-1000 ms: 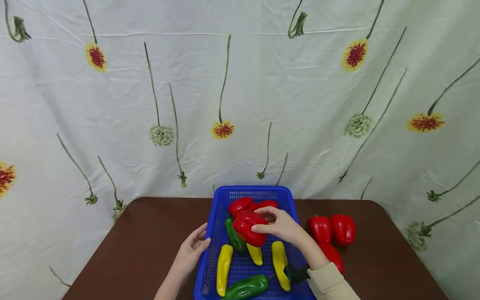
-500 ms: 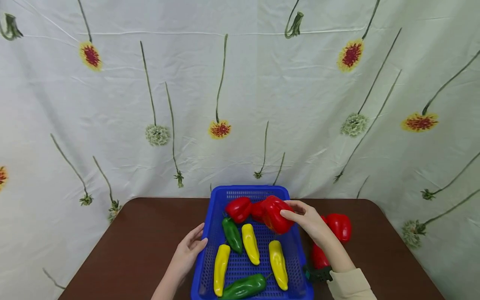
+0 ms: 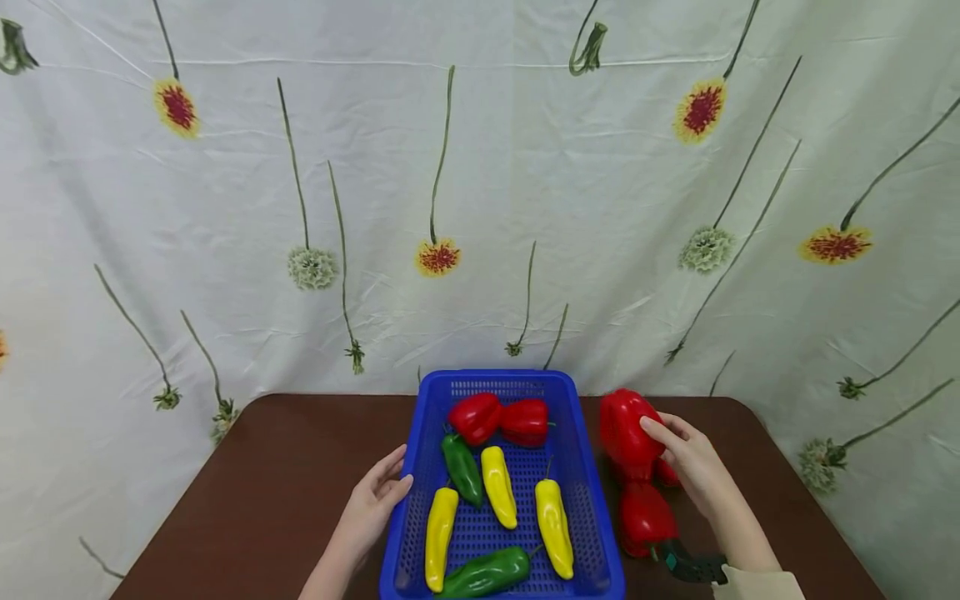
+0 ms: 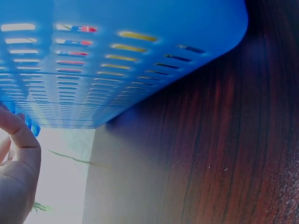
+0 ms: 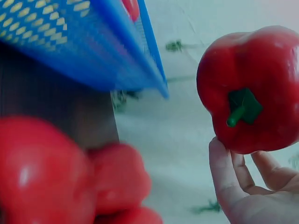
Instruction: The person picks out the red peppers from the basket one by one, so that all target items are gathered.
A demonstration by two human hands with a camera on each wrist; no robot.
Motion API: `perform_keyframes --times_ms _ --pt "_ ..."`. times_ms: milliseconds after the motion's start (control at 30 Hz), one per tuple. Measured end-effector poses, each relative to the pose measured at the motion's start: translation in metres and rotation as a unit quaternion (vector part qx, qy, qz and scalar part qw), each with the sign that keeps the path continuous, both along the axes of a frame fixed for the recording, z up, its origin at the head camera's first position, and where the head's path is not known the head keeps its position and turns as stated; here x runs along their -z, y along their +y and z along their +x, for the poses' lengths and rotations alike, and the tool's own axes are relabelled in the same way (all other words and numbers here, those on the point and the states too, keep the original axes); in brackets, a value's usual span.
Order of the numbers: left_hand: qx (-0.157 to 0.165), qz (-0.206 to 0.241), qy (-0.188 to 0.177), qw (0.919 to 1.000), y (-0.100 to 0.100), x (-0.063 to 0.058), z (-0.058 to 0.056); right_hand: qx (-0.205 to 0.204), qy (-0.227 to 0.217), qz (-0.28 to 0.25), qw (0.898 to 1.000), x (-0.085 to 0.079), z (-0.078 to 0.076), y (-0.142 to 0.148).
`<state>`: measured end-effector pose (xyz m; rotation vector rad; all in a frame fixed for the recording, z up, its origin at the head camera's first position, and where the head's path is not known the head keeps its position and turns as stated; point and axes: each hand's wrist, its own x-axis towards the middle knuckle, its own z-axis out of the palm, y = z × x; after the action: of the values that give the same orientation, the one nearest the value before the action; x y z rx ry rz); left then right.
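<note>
My right hand (image 3: pixel 693 462) holds a red bell pepper (image 3: pixel 628 427) above the table, right of the blue basket (image 3: pixel 495 374). The right wrist view shows this bell pepper (image 5: pixel 261 88) stem toward the camera, fingertips against its underside. More red bell peppers (image 3: pixel 647 518) lie below it, partly hidden by the held one and the hand. My left hand (image 3: pixel 367 504) touches the basket's left side with relaxed fingers. Inside the basket are two red bell peppers (image 3: pixel 476 418), yellow long peppers (image 3: pixel 499 487) and green long peppers (image 3: pixel 487 572).
The basket stands on a dark brown table (image 3: pixel 285 492). A pale curtain (image 3: pixel 480 183) printed with flowers hangs behind it. A dark strap (image 3: pixel 686 565) is on the right wrist.
My right hand has carried the red bell pepper from over the basket rightward, past its right rim, to above the peppers on the table. The left hand has stayed at the basket.
</note>
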<state>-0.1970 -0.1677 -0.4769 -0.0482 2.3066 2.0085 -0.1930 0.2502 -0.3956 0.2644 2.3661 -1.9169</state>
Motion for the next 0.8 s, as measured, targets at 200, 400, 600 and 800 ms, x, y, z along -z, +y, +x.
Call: perform_keyframes --times_ms 200,400,600,800 --pt "0.0 0.0 -0.004 1.0 -0.002 -0.001 0.0 0.028 -0.044 0.002 0.999 0.008 0.008 0.025" --pt "-0.001 0.001 -0.003 1.0 -0.002 -0.001 0.0 0.039 -0.077 0.002 0.996 0.023 0.016 0.045" --pt "-0.002 -0.001 0.001 1.0 -0.001 -0.002 0.001 0.056 -0.109 0.014 0.992 0.04 0.025 0.061" --pt "-0.002 0.0 -0.002 1.0 0.0 -0.002 0.002 0.054 -0.141 0.027 0.988 0.057 0.035 0.074"
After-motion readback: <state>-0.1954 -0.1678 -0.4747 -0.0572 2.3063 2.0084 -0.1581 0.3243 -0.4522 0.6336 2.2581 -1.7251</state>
